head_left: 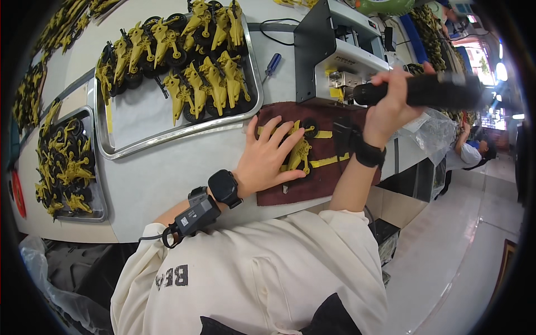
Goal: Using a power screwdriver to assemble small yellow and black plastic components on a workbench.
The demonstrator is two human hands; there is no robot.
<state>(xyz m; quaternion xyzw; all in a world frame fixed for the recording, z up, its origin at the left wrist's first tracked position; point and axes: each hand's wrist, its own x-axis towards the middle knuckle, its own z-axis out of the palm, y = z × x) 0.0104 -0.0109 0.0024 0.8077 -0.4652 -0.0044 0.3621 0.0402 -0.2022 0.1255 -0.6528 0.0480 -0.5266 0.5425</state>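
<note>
My left hand (271, 151) reaches over a maroon cloth mat (329, 181) with its fingers spread. Between its thumb and index finger lies a yellow toy motorcycle (301, 152) with black wheels, held down on the mat; the hand partly covers it. My right hand (391, 103) is wrapped around a black cylindrical tool (435, 91) that looks like an electric screwdriver, blurred by motion. That tool is raised to the right of the mat, before a grey-and-black machine (349, 67) with a small metal fitting. Yellow strips cross the mat.
A metal tray (184, 133) of yellow toy motorcycles stands at the back left, with a smaller filled tray (100, 195) beside it. A blue-handled screwdriver (273, 64) lies near the machine. Clear plastic (427, 134) sits at the right; another person (469, 151) is beyond.
</note>
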